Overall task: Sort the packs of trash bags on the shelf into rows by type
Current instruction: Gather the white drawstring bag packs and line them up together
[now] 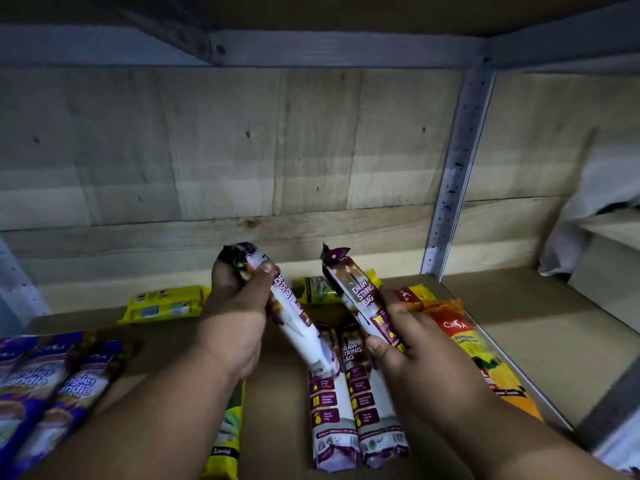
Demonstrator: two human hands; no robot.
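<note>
Draw-string bag packs number four: we grip one [298,317] in our left hand [239,306], fingers wrapped round its upper end, and one [360,296] in our right hand [412,344], fingers closed on its lower half, both raised at frame centre. Two more [356,403] lie side by side on the shelf board [540,341] below them. We count three yellow packs: two [162,304] at the back, one [225,441] under our left forearm. Two orange Casa packs [467,344] lie right, and at least two blue packs [45,386] lower left.
</note>
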